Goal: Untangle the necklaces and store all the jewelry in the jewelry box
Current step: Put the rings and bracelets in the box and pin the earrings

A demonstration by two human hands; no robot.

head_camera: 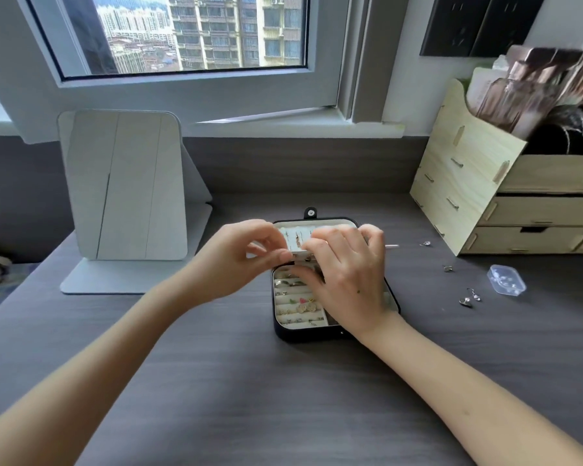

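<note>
Box (303, 335) sat open at desk (216, 381) centre. Left hand (236, 260) and right hand (347, 280) pinched its thin flap (297, 244) at 12 o'clock. Loose earrings (470, 297) at 3 o'clock looked light and slippery, probably best nipped by their hooks.

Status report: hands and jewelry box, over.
Left hand and right hand pinch white earring panel over open jewelry box. Loose earrings lie on desk, right of box.

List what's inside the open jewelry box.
Rings and small pieces sit in the slotted rows of the jewelry box; an earring panel, pinched by the left hand, carries hanging pieces. The right hand covers the right-side compartments, so their contents are hidden.
</note>
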